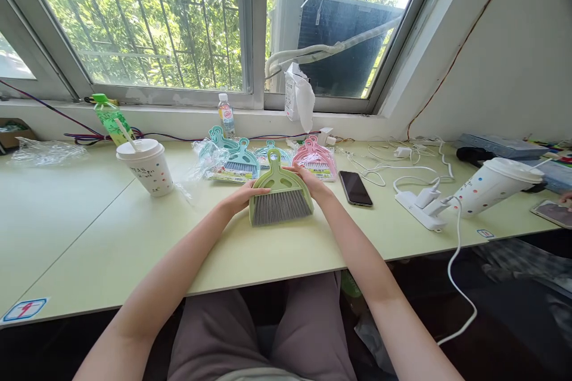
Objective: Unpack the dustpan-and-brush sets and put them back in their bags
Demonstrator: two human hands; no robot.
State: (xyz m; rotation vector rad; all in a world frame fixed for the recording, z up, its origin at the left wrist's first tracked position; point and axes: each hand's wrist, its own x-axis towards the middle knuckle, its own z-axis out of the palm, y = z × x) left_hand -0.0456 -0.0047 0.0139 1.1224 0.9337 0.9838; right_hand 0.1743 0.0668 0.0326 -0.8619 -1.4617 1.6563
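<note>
Right now I have a light green brush and dustpan set [280,186] over the middle of the table [232,262]. Its gray bristles [282,208] hang down in a wide row, and its handle [274,169] has a loop on top. My left hand [245,196] pinches one side, and my right hand [311,183] pinches the other.
</note>
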